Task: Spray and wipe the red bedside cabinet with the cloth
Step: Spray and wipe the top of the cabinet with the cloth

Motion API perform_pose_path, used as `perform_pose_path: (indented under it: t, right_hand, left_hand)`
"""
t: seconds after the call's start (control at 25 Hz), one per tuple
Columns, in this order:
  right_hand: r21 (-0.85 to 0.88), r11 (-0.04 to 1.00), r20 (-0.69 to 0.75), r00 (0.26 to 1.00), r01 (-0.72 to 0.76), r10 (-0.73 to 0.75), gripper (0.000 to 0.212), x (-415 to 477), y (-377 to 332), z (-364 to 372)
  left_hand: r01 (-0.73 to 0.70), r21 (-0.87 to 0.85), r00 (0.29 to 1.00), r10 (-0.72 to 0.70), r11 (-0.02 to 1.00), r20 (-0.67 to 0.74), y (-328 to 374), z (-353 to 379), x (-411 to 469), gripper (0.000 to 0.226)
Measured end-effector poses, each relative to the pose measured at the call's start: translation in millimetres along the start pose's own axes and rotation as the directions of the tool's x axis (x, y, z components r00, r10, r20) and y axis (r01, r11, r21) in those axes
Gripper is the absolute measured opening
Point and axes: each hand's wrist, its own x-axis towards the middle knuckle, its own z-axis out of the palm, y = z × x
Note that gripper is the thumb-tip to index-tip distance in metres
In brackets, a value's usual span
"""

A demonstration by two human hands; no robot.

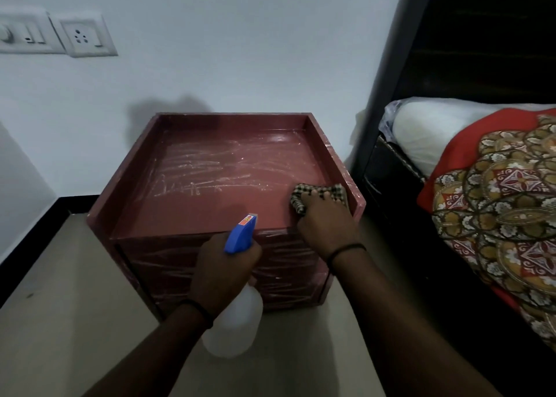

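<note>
Lowest in the frame, the left hand (224, 271) has its fingers curled round the neck of a translucent white plastic spray bottle (237, 321), whose blue trigger head points toward the red wooden bedside cabinet (192, 198) at the centre of the frame. Right of it, the right hand (326, 220) grips a checked brown-and-cream cloth (335, 191) against the lower right corner of the cabinet's recessed top, fingers close together and bent over the bunched fabric. White streaks cross the top and front. At the right edge lies a red patterned bed cover (496, 216); 2 white wall switch plates (85, 35) sit upper left.
</note>
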Motion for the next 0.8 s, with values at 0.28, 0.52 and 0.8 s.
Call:
perform_pose_path:
  t: [0.28,0.52,0.8]
  right_hand:
    - [0.299,0.915,0.117,0.962,-0.272,0.248,0.015,-49,-3,-30]
    - [0.753,0.443,0.370,0.869,-0.487,0.327,0.017,-79,28,10]
    - [0.691,0.391,0.537,0.794,-0.608,0.286,0.026,-85,65,70]
  left_hand:
    - [-0.009,-0.042,0.999,0.010,0.999,0.032,15,7,-3,0.038]
    - [0.076,-0.113,0.988,-0.059,0.991,0.146,39,28,0,0.054]
    - [0.148,-0.057,0.950,-0.126,0.987,0.286,52,63,-4,0.047]
